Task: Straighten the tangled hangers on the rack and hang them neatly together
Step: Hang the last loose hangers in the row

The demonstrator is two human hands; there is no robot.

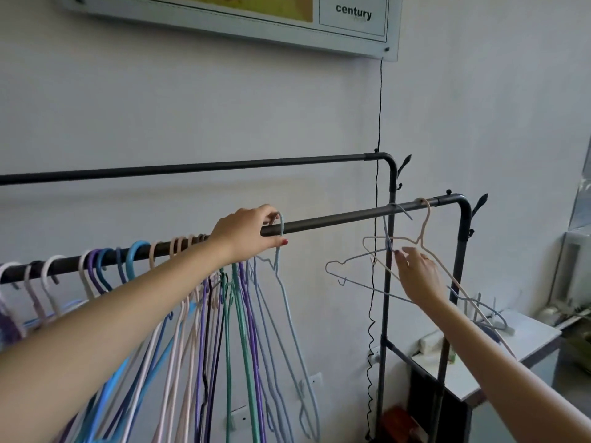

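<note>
1. Left hand (pixel 248 233) pinches the pale blue wire hanger's (pixel 281 282) hook on the front rail (pixel 335 219).
2. Right hand (pixel 420 274), fingers loosely spread, touches two tangled thin hangers (pixel 361 255) near the rail's bent end.
3. Bunched coloured hangers (pixel 192 314) hang leftward.

The front rail (pixel 335 219) is bare between the pale blue hanger (pixel 281 282) under the left hand (pixel 246 235) and the two crossed hangers (pixel 383 251) near its right end, leaving open room there. Left of that gap, a dense bunch of hangers (pixel 198 330) crowds the rail and the space below it. The right hand (pixel 419 276) is among the crossed hangers, hemmed by the rack's uprights (pixel 460 266) and a dangling black cord (pixel 372 282). The back rail (pixel 192 167) is bare.
</note>
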